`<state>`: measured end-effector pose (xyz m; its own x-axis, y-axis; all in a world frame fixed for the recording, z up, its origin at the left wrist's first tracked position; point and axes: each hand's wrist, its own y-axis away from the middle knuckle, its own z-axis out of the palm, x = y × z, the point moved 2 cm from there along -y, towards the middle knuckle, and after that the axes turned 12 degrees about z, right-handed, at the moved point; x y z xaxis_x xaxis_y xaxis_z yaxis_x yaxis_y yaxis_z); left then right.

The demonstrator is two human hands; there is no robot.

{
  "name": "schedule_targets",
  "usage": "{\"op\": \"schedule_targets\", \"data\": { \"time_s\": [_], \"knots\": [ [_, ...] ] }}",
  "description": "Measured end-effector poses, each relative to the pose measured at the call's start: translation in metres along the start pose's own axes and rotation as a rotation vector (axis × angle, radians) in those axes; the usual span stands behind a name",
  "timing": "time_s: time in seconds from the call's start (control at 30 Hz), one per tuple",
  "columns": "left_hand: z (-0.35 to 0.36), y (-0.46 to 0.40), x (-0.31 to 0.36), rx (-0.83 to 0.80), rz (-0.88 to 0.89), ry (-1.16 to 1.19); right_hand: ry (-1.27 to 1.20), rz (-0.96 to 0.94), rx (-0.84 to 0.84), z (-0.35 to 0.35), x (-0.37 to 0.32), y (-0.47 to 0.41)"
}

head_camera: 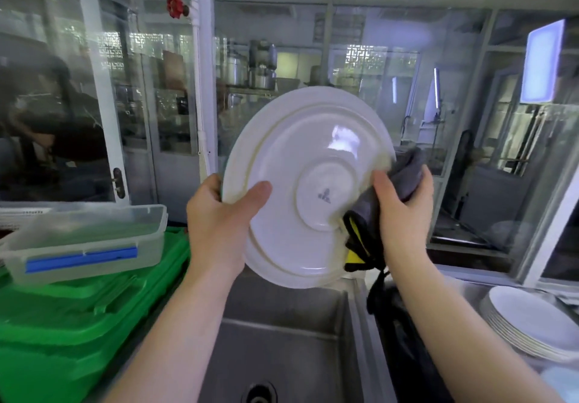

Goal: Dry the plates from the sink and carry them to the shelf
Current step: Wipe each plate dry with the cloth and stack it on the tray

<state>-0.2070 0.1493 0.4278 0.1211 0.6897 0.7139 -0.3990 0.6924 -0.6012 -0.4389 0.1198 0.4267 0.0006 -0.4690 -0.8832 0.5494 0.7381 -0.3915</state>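
The left hand (222,214) pinches the white plate (308,183) at its left rim, thumb on the upturned underside, holding it tilted above the steel sink (282,333). The right hand (401,211) is closed on a grey cloth (404,170) pressed against the plate's right rim. A stack of plates (529,324) sits at the sink's right edge. Left of the sink, a clear lidded box (84,239) rests on green crates (78,318).
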Motion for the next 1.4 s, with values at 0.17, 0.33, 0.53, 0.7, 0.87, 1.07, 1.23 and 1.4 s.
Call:
{"op": "schedule_targets", "data": {
  "time_s": [0.17,0.33,0.53,0.7,0.87,1.07,1.23,1.4],
  "knots": [
    [0.017,0.011,-0.004,0.069,-0.011,0.050,0.362,-0.344,0.044,0.024,0.001,0.042],
    [0.026,0.027,-0.014,0.097,0.032,-0.021,0.486,-0.447,-0.140,0.057,-0.002,0.087],
    [0.013,0.040,-0.034,0.166,-0.094,0.018,0.541,-0.511,-0.215,0.031,0.021,0.080],
    [-0.003,0.053,-0.046,0.171,-0.106,0.032,0.414,-0.192,-0.051,-0.014,0.060,0.053],
    [-0.007,0.070,-0.067,0.189,-0.169,0.038,-0.088,0.381,-0.050,-0.041,0.107,0.041],
    [-0.022,0.101,-0.110,0.222,-0.294,-0.116,0.137,0.564,0.035,-0.089,0.177,0.055],
    [-0.036,0.135,-0.147,0.201,-0.405,-0.293,0.337,0.630,0.092,-0.148,0.237,0.079],
    [-0.054,0.170,-0.174,0.175,-0.504,-0.427,0.589,0.675,-0.036,-0.206,0.273,0.117]
  ]
}}
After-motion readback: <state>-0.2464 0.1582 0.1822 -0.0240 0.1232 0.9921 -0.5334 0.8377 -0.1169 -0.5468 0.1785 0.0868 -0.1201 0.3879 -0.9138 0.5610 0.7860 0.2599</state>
